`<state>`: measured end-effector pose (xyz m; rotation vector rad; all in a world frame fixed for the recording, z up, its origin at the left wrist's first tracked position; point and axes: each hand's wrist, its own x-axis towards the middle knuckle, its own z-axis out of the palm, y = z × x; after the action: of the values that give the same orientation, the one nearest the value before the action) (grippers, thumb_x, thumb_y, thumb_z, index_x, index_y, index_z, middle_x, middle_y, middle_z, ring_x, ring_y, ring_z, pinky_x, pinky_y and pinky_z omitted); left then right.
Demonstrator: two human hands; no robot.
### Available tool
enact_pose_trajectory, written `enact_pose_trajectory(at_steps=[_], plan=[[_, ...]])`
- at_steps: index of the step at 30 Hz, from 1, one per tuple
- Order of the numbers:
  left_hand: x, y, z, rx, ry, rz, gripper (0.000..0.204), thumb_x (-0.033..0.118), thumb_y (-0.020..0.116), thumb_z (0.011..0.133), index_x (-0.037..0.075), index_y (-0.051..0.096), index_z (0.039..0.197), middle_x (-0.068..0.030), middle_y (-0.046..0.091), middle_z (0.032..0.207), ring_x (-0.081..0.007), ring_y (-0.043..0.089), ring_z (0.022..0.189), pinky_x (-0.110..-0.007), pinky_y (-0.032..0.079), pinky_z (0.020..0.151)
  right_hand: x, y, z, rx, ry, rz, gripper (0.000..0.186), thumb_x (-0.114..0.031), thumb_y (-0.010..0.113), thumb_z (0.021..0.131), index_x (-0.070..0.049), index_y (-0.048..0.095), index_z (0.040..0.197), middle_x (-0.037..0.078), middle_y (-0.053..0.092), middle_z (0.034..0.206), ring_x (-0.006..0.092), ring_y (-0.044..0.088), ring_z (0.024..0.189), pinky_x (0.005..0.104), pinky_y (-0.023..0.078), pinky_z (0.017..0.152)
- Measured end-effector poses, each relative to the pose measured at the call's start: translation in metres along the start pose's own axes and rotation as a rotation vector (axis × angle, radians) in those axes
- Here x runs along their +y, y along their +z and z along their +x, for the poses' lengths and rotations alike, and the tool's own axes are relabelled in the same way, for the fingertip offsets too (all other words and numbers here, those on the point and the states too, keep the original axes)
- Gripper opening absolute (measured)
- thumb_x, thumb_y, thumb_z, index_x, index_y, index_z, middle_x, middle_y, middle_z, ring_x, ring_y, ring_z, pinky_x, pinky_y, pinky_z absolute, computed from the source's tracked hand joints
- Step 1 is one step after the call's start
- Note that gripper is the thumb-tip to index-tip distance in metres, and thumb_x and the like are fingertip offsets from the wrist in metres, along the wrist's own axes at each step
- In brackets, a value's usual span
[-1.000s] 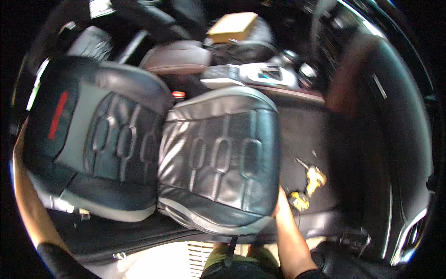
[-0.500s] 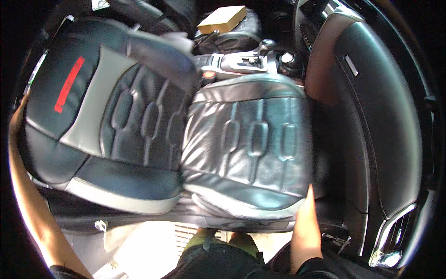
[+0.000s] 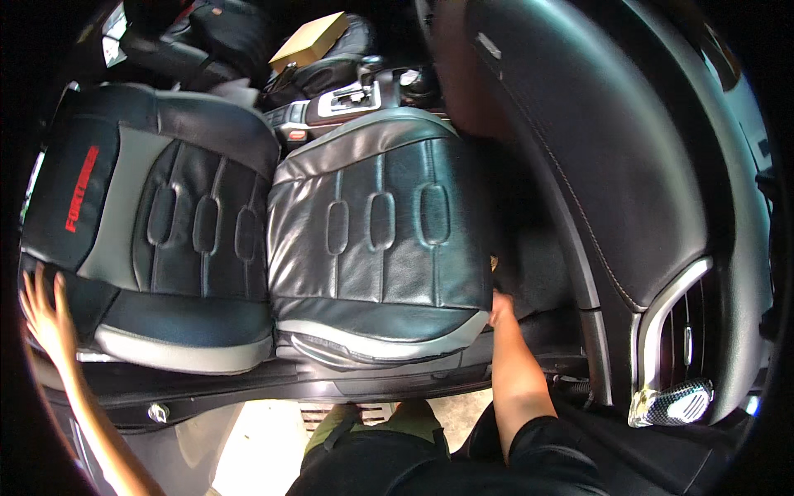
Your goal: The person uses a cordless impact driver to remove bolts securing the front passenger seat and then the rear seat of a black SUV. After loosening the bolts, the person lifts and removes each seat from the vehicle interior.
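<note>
Right hand [image 3: 501, 309] now lower, under seat cushion [image 3: 376, 240] front (fingers hidden)

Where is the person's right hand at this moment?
In the head view, the right hand is low and right of centre, at the front corner of the black seat cushion, reaching into the dark footwell under the dashboard.

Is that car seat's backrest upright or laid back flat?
Laid back. The backrest lies almost level with the seat cushion, its quilted face showing from above. The left hand rests on its edge; the right hand reaches under the cushion's front.
</note>
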<state>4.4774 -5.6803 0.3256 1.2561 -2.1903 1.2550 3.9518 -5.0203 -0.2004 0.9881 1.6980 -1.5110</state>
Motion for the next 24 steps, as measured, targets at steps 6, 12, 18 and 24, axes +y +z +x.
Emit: enact_pose_trajectory(at_steps=[6, 12, 18, 24], plan=[[0.104, -0.057, -0.081, 0.166, 0.150, -0.104, 0.029, 0.034, 0.053, 0.101, 0.013, 0.070, 0.113, 0.0021, 0.056, 0.146, -0.0333, 0.031, 0.149, -0.072, 0.016, 0.114, 0.032, 0.067, 0.038, -0.210, -0.041, 0.285, 0.013, -0.016, 0.074, 0.085, -0.007, 0.067, 0.092, 0.006, 0.066, 0.078, 0.0215, 0.060, 0.057, 0.0445, 0.052, 0.055], [0.098, -0.053, -0.073, 0.271, 0.248, -0.150, 0.031, 0.030, 0.048, 0.102, 0.009, 0.070, 0.111, -0.0037, 0.061, 0.140, -0.0357, 0.035, 0.146, -0.061, 0.024, 0.113, 0.019, 0.075, 0.025, -0.193, -0.223, 0.488, 0.011, -0.010, 0.074, 0.083, -0.008, 0.066, 0.089, 0.005, 0.065, 0.077, 0.0198, 0.058, 0.057, 0.0425, 0.051, 0.053], [0.097, -0.044, -0.077, 0.233, 0.175, -0.075, 0.034, 0.033, 0.046, 0.104, 0.011, 0.070, 0.115, 0.0002, 0.058, 0.143, -0.0343, 0.034, 0.147, -0.062, 0.023, 0.114, 0.025, 0.028, 0.004, -0.137, -0.327, 0.551, 0.013, -0.004, 0.074, 0.080, -0.008, 0.064, 0.086, 0.004, 0.064, 0.075, 0.0180, 0.057, 0.056, 0.0405, 0.050, 0.052], [0.099, -0.047, -0.076, 0.226, 0.168, -0.063, 0.034, 0.035, 0.046, 0.104, 0.013, 0.070, 0.116, 0.0011, 0.057, 0.144, -0.0319, 0.033, 0.148, -0.065, 0.020, 0.115, 0.046, -0.028, -0.022, -0.030, -0.313, 0.566, 0.014, -0.003, 0.074, 0.081, -0.009, 0.061, 0.084, 0.002, 0.057, 0.070, 0.0154, 0.055, 0.057, 0.0338, 0.051, 0.052]])
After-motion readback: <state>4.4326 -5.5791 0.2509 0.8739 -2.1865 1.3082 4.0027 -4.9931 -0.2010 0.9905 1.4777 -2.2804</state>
